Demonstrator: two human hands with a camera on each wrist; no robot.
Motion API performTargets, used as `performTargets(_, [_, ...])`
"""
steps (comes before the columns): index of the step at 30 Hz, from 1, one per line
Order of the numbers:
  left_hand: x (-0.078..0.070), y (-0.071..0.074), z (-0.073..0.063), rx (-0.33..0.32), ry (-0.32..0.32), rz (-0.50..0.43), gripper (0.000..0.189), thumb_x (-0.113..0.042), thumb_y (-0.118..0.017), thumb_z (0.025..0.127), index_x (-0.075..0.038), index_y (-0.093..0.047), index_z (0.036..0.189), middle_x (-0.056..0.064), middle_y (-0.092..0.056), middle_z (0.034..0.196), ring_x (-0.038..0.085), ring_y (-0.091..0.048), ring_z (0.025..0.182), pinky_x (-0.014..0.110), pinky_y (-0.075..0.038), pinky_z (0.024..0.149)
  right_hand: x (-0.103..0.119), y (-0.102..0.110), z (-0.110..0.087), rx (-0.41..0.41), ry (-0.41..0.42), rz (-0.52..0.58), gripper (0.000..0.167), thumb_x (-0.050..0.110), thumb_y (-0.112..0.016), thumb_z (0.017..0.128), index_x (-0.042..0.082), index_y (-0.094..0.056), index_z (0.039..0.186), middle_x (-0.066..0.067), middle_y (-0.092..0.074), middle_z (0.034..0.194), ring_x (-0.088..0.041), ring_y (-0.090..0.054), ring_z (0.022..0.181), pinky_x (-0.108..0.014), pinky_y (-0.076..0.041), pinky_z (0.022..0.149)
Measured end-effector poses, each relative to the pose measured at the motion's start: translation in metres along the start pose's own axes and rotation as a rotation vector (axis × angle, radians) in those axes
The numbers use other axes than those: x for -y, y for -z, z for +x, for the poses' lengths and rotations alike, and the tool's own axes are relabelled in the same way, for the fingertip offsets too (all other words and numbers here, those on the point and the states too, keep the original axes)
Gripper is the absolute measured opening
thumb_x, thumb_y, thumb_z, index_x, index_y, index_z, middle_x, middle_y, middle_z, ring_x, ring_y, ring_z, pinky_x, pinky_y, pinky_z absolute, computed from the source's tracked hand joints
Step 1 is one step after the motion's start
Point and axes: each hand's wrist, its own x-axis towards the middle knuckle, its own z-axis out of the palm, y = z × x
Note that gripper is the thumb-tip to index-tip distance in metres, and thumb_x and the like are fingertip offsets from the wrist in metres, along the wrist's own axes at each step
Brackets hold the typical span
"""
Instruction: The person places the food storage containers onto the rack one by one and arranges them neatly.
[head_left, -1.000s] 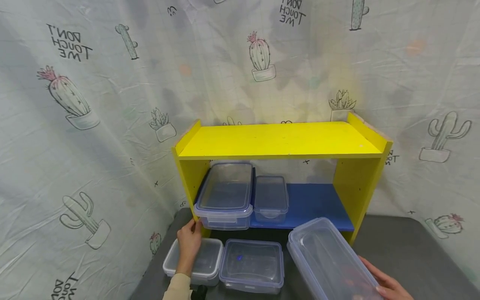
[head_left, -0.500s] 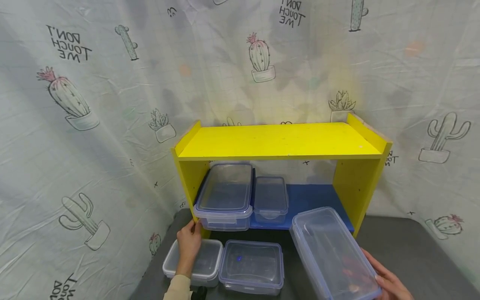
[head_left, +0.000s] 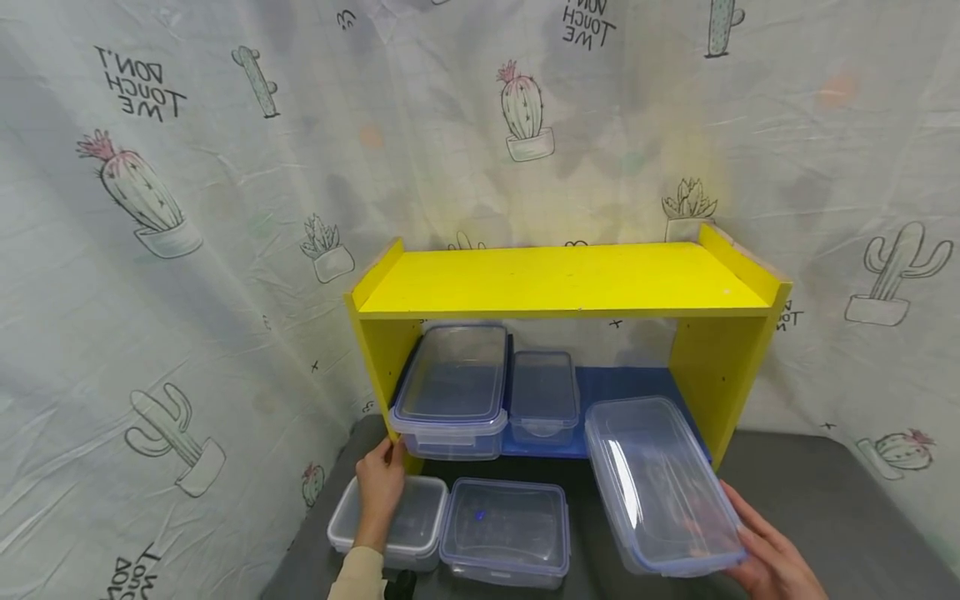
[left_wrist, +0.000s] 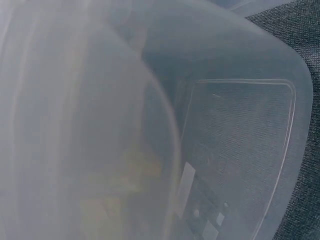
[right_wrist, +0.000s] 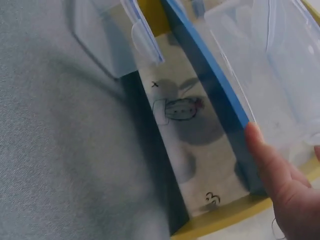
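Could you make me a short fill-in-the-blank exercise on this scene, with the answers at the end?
1. The shelf unit's top board is painted ____.
2. The lower board behind the tilted container is ____.
3. The tilted container is held by the person's ____ hand.
4. The container under the other forearm, on the grey surface, has a lid with a ____ rim.

Missing words: yellow; blue; right; white.

The grey cloth-covered table (head_left: pixel 802 492) supports the yellow shelf unit (head_left: pixel 562 279), a white-rimmed container (head_left: pixel 422 518) below the left hand (head_left: pixel 378 483), and a blue-rimmed container (head_left: pixel 504 529) to that hand's right. The blue shelf board (head_left: pixel 622 383) carries a large lidded container (head_left: pixel 453 379) just beyond it and a small lidded container (head_left: pixel 543 392) farther right.
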Motion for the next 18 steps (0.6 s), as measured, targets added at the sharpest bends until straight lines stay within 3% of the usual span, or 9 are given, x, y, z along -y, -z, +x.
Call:
performTargets(7, [0.001, 0.000, -0.001, 0.004, -0.002, -0.011, 0.017, -0.013, -0.065, 0.091, -0.008, -0.065, 0.074, 0.005, -0.061, 0.061, 0.014, -0.045, 0.053, 0.026, -0.036, 0.051, 0.001, -0.015, 0.008, -0.290, 0.024, -0.229, 0.050, 0.016, -0.019, 0.109, 0.039, -0.057, 0.131, 0.021, -0.060, 0.129, -0.009, -0.061, 0.115, -0.036, -0.051, 0.095])
performTargets(14, [0.003, -0.001, 0.001, -0.005, -0.005, -0.007, 0.016, -0.013, -0.066, 0.090, -0.009, -0.066, 0.075, 0.005, -0.062, 0.061, 0.014, -0.046, 0.053, 0.026, -0.036, 0.052, -0.001, -0.022, 0.019, -0.397, 0.044, -0.350, 0.048, 0.020, -0.021, 0.109, 0.043, -0.059, 0.128, 0.020, -0.063, 0.125, -0.009, -0.064, 0.109, -0.034, -0.053, 0.090])
performTargets(18, [0.003, -0.001, 0.002, 0.013, 0.011, -0.008, 0.015, -0.014, -0.066, 0.091, -0.008, -0.067, 0.077, 0.005, -0.063, 0.063, 0.014, -0.047, 0.055, 0.026, -0.037, 0.052, -0.002, -0.025, 0.024, -0.498, 0.069, -0.409, 0.044, 0.022, -0.026, 0.108, 0.043, -0.062, 0.123, 0.020, -0.065, 0.120, -0.007, -0.065, 0.104, -0.032, -0.054, 0.086])
